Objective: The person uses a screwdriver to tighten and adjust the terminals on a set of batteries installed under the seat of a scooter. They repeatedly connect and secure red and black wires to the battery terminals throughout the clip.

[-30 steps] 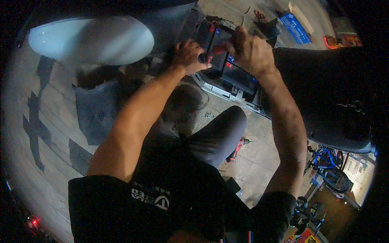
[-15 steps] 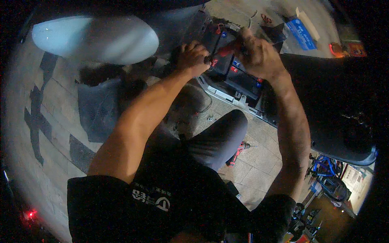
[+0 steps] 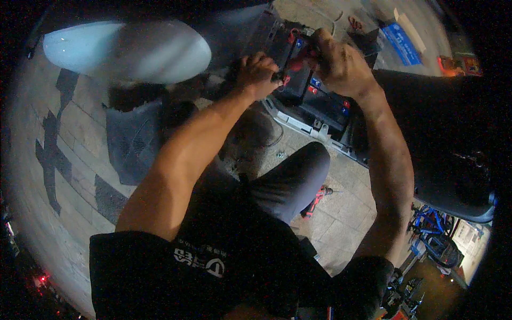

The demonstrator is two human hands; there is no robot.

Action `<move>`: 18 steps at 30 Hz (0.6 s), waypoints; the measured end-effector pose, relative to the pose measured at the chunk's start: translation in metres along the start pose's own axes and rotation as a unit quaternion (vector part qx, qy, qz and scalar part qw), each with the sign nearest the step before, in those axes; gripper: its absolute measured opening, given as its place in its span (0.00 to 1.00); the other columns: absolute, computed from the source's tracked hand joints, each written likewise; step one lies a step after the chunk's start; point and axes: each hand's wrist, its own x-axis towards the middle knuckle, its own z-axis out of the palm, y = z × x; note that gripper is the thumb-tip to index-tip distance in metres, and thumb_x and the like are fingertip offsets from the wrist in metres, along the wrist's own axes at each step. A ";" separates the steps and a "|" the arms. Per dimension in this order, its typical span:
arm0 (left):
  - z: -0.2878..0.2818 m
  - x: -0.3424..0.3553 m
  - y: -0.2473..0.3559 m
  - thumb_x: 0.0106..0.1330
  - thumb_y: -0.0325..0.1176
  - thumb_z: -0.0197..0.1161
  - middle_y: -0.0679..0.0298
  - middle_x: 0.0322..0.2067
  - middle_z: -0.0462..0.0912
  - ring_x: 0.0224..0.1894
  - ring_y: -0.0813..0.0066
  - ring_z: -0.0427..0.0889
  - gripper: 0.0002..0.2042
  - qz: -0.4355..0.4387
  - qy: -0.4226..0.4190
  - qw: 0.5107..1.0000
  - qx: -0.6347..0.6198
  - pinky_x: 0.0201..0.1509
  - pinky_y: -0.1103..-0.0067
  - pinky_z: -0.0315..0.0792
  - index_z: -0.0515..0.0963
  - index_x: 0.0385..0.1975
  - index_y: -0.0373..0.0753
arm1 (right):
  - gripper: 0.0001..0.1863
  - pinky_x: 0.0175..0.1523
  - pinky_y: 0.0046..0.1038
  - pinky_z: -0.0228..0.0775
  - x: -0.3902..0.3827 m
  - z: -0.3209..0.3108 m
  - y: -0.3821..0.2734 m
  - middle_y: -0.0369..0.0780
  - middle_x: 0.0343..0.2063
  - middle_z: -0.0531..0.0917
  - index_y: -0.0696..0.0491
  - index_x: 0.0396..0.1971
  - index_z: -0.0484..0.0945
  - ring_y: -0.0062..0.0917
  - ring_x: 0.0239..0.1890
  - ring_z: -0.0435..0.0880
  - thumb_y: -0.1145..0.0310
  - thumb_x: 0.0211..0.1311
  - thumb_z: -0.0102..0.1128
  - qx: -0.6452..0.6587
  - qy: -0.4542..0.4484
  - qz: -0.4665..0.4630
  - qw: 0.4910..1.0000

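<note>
1. Far left, a smooth, pale bluish-white curved panel [image 3: 128,53] stands out in the dim light; nearer, a dark grey textured sheet [image 3: 133,146] lies on the paving.
2. Right of these, the person's left hand [image 3: 258,77] reaches in from the near side, thumb and fingertips pinched together on a small black-and-red piece [image 3: 278,78]. What this piece is cannot be told.
3. Just right of it, a blurred red elongated object [image 3: 300,63] spans the space between the two hands, above a group of black rectangular batteries [image 3: 324,113] with red and blue terminals. The batteries sit side by side inside a light grey frame [image 3: 297,125], which borders them on the near side.
4. Nearer, beside the person's grey-trousered knee [image 3: 293,178], a red-and-black power drill [image 3: 316,202] rests on the paving.
5. The right hand [image 3: 344,64] is over the batteries, fingers curled around the end of the red object; blur hides the exact contact.
6. Farther right are an opened blue cardboard box [image 3: 402,45] on the far side and a blue bicycle [image 3: 434,229] on the near side.
</note>
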 end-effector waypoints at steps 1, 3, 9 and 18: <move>0.000 0.001 0.002 0.46 0.51 0.74 0.67 0.51 0.77 0.64 0.63 0.64 0.24 -0.001 0.008 1.000 0.006 0.67 0.55 0.52 0.81 0.42 0.48 | 0.24 0.38 0.38 0.75 -0.002 0.000 -0.002 0.49 0.32 0.84 0.56 0.51 0.68 0.43 0.35 0.84 0.67 0.58 0.67 -0.032 0.038 0.011 0.999; 0.000 0.000 0.001 0.44 0.49 0.76 0.68 0.49 0.78 0.64 0.63 0.64 0.24 0.017 0.028 0.999 0.007 0.66 0.57 0.52 0.82 0.41 0.47 | 0.19 0.40 0.38 0.75 -0.001 -0.005 -0.006 0.49 0.32 0.84 0.56 0.48 0.70 0.43 0.34 0.83 0.66 0.61 0.64 0.005 0.019 0.043 0.999; 0.002 -0.008 -0.008 0.39 0.48 0.78 0.66 0.51 0.78 0.64 0.61 0.65 0.27 0.067 0.069 0.995 -0.015 0.65 0.58 0.53 0.82 0.42 0.47 | 0.15 0.44 0.35 0.78 0.019 0.011 0.008 0.48 0.35 0.85 0.56 0.42 0.80 0.38 0.38 0.85 0.61 0.65 0.55 0.325 0.042 0.047 0.944; 0.009 -0.017 -0.005 0.44 0.50 0.75 0.67 0.53 0.77 0.66 0.62 0.63 0.27 0.067 0.090 0.992 0.065 0.66 0.57 0.50 0.81 0.44 0.47 | 0.11 0.36 0.21 0.70 0.015 0.090 0.006 0.36 0.28 0.82 0.58 0.34 0.80 0.17 0.29 0.78 0.68 0.67 0.52 0.549 0.384 0.080 0.738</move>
